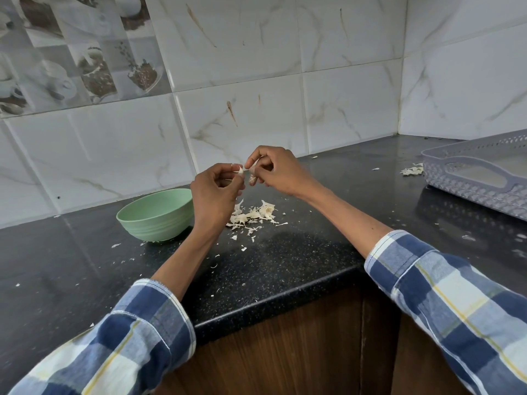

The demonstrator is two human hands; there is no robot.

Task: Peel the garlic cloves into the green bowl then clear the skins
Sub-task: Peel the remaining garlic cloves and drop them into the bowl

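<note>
Two hands raised above the black desk [285,252], left hand [212,192] and right hand [278,171] both pinching one garlic clove [252,178] and its skin, green bowl [155,215] near the back edge, skins [253,216] heaped beside it

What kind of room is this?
Most likely a home kitchen: a dark speckled countertop, a tiled wall with cup pictures, and a green bowl beside garlic skins.

The green bowl [155,215] hides its inside behind the near wall; the basket [482,178] is cut by the right edge; both sleeves [137,343] leave the bottom edge.
</note>
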